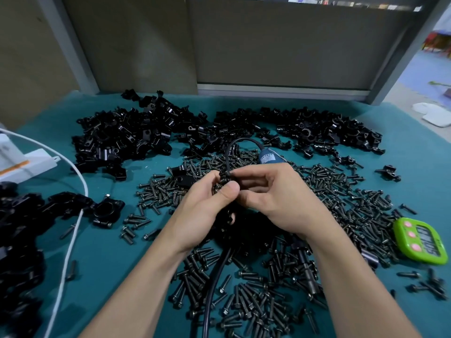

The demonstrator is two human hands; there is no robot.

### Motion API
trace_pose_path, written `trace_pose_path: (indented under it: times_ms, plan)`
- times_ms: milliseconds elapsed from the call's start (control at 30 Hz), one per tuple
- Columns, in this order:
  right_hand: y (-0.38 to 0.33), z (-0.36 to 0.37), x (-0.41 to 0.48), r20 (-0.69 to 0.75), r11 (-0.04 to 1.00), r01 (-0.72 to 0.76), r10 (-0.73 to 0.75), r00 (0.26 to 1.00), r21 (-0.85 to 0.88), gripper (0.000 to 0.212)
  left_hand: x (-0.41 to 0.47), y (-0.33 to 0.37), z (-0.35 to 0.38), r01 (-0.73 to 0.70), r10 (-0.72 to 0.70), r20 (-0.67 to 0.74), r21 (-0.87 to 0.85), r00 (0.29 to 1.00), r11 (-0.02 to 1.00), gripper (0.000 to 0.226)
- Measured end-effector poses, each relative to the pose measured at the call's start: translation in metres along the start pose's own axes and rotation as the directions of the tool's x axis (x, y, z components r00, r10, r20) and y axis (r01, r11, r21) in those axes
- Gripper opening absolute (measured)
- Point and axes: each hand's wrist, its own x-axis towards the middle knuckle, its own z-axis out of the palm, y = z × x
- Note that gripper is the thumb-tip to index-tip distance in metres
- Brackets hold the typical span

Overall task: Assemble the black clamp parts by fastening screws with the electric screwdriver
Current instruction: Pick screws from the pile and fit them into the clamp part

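- Far out to the left of the left hand (207,203): a white cord (70,242) trailing over the table (102,276), with a row of black clamps (107,211) beside it.
- Left hand: fingers curled, thumb pressed down on a small black clamp part (223,180) held up above the table between both hands.
- A heap of loose clamp pieces (127,135) lay beyond the left hand, well apart from it.
- Right hand (275,198): fingers curled in, fingertips meeting the same clamp part from the other side. Could not tell whether a screw was pinched there.
- Screws (244,301) lay scattered under and around both wrists.
- The blue screwdriver (268,157) lay just beyond the right hand's knuckles, not gripped as far as could be seen. Its black cable (214,284) looped back and passed between the hands.
- A green timer (419,240) sat well off to the right of the right hand.

Handling, as judged:
- The clamp part looked rigid, small and light, probably smooth enough to twist under driver torque. Best pinched by its flat outer faces, leaving the screw hole open.
- The screws were tiny and prone to roll, best taken by the head.
- The screwdriver was the heavy item, best gripped round the blue barrel with the cable kept clear.
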Motion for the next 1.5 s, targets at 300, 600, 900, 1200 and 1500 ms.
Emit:
trace_pose_path:
  times_ms: [300, 600, 900, 1200, 1500]
  plan:
    - [-0.006, -0.005, -0.006, 0.129, 0.962, -0.112, 0.082, 0.988, 0.248, 0.027, 0.002, 0.005, 0.0, -0.002, 0.003, 0.017, -0.063, 1.0, 0.998, 0.072]
    - [-0.008, -0.002, -0.007, 0.125, 0.983, -0.125, 0.108, 0.986, 0.133, 0.027, 0.005, 0.006, 0.003, -0.002, -0.022, -0.137, -0.169, 0.99, 0.986, 0.04]
    - [-0.015, 0.005, -0.008, 0.081, 0.975, -0.174, 0.186, 0.979, -0.14, 0.034, 0.001, 0.012, 0.006, 0.007, -0.028, -0.185, -0.115, 0.982, 0.993, 0.045]
    - [-0.017, 0.007, -0.007, -0.022, 0.95, -0.181, 0.182, 0.983, -0.254, 0.039, 0.0, 0.008, 0.009, -0.032, 0.054, -0.262, 0.086, 0.963, 0.996, 0.04]
    - [-0.021, 0.007, -0.003, -0.153, 0.883, -0.282, 0.241, 0.958, -0.375, 0.026, -0.002, 0.007, 0.009, -0.042, 0.057, -0.054, 0.242, 0.997, 0.969, 0.034]
